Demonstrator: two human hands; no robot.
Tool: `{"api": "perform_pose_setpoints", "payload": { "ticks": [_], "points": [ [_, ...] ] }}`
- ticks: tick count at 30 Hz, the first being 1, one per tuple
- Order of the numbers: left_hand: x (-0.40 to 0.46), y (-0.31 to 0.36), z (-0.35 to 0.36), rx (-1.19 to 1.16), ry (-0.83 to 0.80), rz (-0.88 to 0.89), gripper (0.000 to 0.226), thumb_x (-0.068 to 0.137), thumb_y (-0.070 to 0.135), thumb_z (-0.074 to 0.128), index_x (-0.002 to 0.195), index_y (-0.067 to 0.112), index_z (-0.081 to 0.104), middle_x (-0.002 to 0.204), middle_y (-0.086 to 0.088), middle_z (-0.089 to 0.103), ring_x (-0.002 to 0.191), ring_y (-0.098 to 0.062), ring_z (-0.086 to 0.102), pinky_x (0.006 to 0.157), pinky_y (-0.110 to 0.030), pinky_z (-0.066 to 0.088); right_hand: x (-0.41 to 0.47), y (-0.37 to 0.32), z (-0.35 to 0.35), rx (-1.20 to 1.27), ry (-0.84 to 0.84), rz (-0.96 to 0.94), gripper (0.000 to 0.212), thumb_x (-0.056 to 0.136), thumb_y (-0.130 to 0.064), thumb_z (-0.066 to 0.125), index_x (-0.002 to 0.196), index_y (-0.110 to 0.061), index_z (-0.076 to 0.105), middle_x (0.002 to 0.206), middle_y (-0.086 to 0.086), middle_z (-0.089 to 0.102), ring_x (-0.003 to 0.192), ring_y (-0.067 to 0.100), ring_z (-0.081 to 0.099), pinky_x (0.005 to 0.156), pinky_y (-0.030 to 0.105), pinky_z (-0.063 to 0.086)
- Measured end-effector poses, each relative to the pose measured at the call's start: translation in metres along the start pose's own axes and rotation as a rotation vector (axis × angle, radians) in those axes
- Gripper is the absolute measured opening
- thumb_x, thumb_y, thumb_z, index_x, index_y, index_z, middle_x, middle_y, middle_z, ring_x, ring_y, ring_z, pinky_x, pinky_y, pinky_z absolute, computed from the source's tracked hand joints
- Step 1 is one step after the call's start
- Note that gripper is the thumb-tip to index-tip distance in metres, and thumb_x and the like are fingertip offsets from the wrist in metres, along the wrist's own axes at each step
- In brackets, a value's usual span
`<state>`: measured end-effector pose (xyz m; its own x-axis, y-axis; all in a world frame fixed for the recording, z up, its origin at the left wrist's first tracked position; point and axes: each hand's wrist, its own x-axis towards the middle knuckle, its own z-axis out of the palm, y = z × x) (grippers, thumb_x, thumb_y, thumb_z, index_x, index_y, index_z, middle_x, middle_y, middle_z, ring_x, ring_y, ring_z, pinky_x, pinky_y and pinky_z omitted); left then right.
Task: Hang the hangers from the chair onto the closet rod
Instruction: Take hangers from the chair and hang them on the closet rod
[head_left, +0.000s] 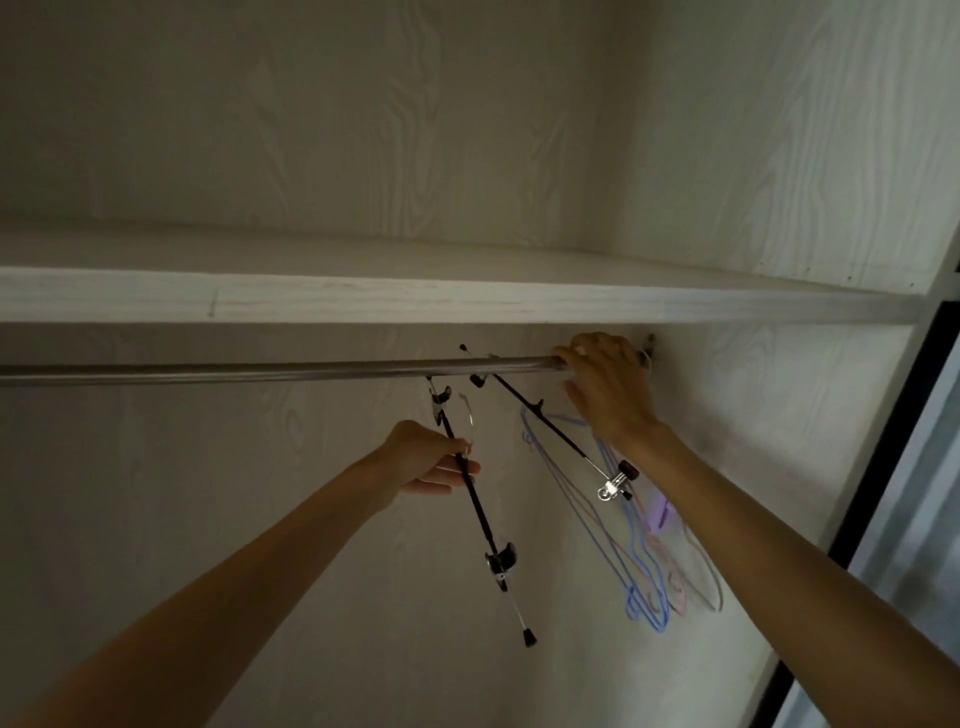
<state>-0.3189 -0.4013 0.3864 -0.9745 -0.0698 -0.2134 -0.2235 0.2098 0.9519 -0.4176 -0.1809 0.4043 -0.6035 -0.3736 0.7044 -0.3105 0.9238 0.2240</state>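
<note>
Inside a closet, the left hand (431, 457) is gripping a black clip hanger (475, 512) by its bar, fingers curled round it, holding it tilted below the metal rod (260, 370). The right hand (605, 384) is resting on the rod near its right end, fingers curled over it. A second clip hanger (550, 428) and several coloured hangers (644, 582) are hanging beside that hand, under the shelf (415, 301).

The closet rod (260, 370) runs off the left edge; its right end hides behind the right hand (608, 387).
</note>
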Motion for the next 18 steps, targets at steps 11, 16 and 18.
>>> {"api": "perform_pose_setpoints", "payload": {
  "ticks": [11, 16, 18],
  "points": [
    [0.011, 0.0, 0.017, -0.041, -0.068, -0.037, 0.015, 0.092, 0.02, 0.057, 0.095, 0.007, 0.064, 0.082, -0.002, 0.071, 0.065, -0.007, 0.066, 0.068, -0.022, 0.055, -0.018, 0.026, -0.014, 0.109, -0.037, 0.137, 0.039, 0.086, -0.02, 0.061, 0.124, -0.011, 0.056, 0.121, 0.01, 0.057, 0.114, 0.03, 0.048, 0.093, 0.037, 0.035],
    [0.017, 0.0, 0.031, -0.092, -0.007, -0.016, 0.015, 0.093, 0.018, 0.056, 0.083, 0.009, 0.063, 0.061, 0.002, 0.071, 0.046, -0.002, 0.065, 0.056, -0.019, 0.054, -0.048, -0.038, -0.045, 0.888, -0.661, 0.366, 0.018, 0.098, -0.029, 0.042, 0.099, -0.016, 0.054, 0.079, -0.002, 0.06, 0.065, 0.011, 0.057, 0.062, 0.022, 0.041],
    [0.019, 0.0, 0.039, -0.129, 0.02, -0.01, 0.017, 0.093, 0.017, 0.055, 0.08, 0.008, 0.062, 0.063, 0.001, 0.071, 0.042, -0.003, 0.063, 0.047, -0.016, 0.052, -0.058, -0.055, -0.048, 1.046, -0.948, 0.401, 0.018, 0.096, -0.034, 0.048, 0.103, -0.018, 0.051, 0.083, -0.003, 0.063, 0.056, 0.004, 0.061, 0.058, 0.017, 0.044]
  ]
}}
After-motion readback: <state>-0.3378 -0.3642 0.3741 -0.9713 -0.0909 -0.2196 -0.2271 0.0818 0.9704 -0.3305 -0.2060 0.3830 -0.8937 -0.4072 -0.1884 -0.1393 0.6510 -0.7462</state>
